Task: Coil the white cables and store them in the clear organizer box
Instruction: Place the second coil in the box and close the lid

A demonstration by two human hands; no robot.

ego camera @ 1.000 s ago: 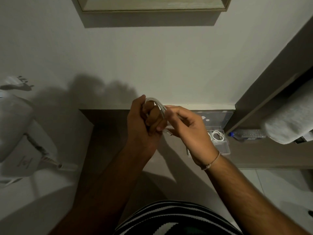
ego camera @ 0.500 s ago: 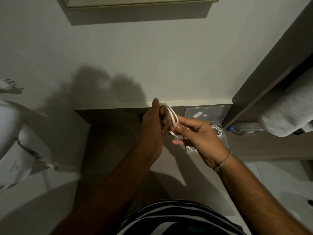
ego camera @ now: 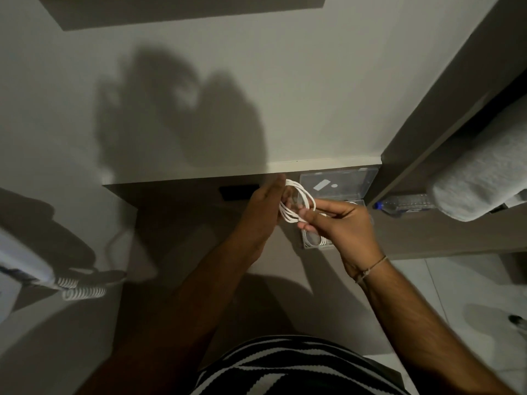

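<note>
A white cable (ego camera: 299,205) is wound into a small coil held above the brown desk (ego camera: 176,238). My left hand (ego camera: 266,206) has its fingers inside the coil's loops. My right hand (ego camera: 339,223) pinches the coil's lower right side between thumb and fingers. Just behind and under my right hand sits the clear organizer box (ego camera: 309,243), its lid (ego camera: 339,185) open and leaning back against the wall. Another coiled white cable (ego camera: 313,241) lies in the box's near compartment. My right hand hides the rest of the box.
A dark flat object (ego camera: 238,192) lies on the desk by the wall, left of my hands. A plastic water bottle (ego camera: 405,205) and a grey folded towel (ego camera: 479,181) rest on the shelf to the right. A white appliance with a coiled spring cord (ego camera: 79,289) sits at the left.
Both hands have moved right and toward the wall, closer to the open box. The coil now hangs more open between them, with my right hand gripping its lower edge.
</note>
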